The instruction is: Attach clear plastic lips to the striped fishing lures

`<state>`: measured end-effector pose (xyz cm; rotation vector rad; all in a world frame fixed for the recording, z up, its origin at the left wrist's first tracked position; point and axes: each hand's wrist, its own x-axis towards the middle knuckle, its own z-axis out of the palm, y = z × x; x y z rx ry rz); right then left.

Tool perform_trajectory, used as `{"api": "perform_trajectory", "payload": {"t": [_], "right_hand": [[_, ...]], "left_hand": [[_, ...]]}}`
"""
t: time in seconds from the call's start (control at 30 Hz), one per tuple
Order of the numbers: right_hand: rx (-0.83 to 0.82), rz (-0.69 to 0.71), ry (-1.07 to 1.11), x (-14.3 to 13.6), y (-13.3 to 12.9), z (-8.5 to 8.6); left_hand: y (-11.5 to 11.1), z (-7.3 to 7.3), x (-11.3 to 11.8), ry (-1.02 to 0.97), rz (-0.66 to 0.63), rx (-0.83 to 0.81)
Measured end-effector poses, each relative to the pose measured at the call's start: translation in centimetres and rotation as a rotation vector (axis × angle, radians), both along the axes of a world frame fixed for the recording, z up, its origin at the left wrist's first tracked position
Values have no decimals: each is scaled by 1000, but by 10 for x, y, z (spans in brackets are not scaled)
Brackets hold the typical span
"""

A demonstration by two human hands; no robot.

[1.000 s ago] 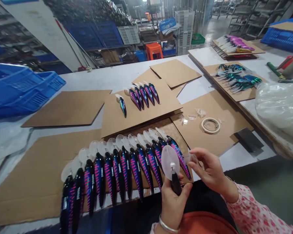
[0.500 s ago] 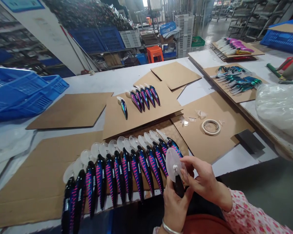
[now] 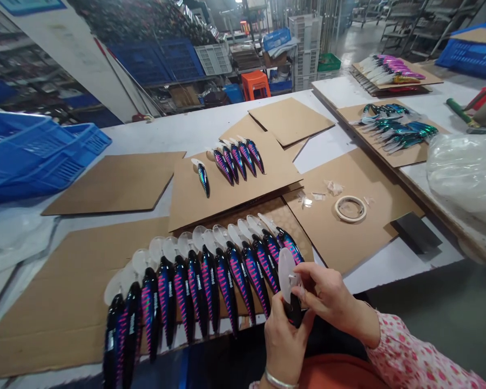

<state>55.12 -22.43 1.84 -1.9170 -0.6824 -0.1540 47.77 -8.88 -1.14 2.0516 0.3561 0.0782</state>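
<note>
Held item: dark-bodied fishing lure with a wide translucent plastic lip (image 3: 288,281), lower centre of the frame, upright, lip uppermost, just in front of the bench (image 3: 178,129) edge.
Left hand (image 3: 284,340): wrapped closed around the dark lower body of the lure; a silver bangle sits on the wrist.
Right hand (image 3: 328,297): fingertips pinched narrow at the base of the lip, touching it; a pink floral sleeve covers the forearm.
Near row: glossy black lures with pink and blue stripes (image 3: 194,286), lying side by side, lips pointing away, on a large brown cardboard sheet (image 3: 56,292), lower left of the frame, just beside the held lure.
Far group: five similar striped lures (image 3: 233,162) on a second cardboard sheet, centre of the frame.
Tape: pale roll of tape (image 3: 350,208) on cardboard, right of centre.
Crate: blue plastic crate (image 3: 36,154), left edge.
Green lures: teal-green lures (image 3: 397,132) on cardboard, upper right.
</note>
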Motion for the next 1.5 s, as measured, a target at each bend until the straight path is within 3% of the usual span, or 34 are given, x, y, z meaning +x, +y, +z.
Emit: {"api": "perform_trajectory", "payload": {"t": [0.17,0.33,0.43,0.5,0.63,0.77,0.93,1.07,1.17,1.3,1.4,1.5], "right_hand": [[96,-9,143,8,-18,-3],[212,478,527,1,-16,-5],[438,482,778,-8,-8,-16],[523,444,897,-13,-5,-23],[507,491,959,-19,1,-32],[468,524,967,-25,10,-39],[402,478,896,-30,16,-43],[373,453,863,-31,18,-40],[327,404,817,-31,21,-39],[304,323,777,-29,26,-37],[290,290,731,-30,31,-34],[286,252,680,-33,35,-33]], "left_hand": [[7,4,2,33,-139,-172],[22,15,4,235,-401,-476],[44,27,10,275,-557,-483],[59,36,15,218,-502,-371],[69,46,26,-41,-238,-173],[55,45,35,-246,-309,-190],[49,37,36,-291,-419,-289],[52,32,35,-335,-444,-236],[56,33,31,-322,-365,-122],[56,43,18,-416,-91,95],[52,49,12,-401,-160,206],[46,50,13,-349,-203,199]]}}
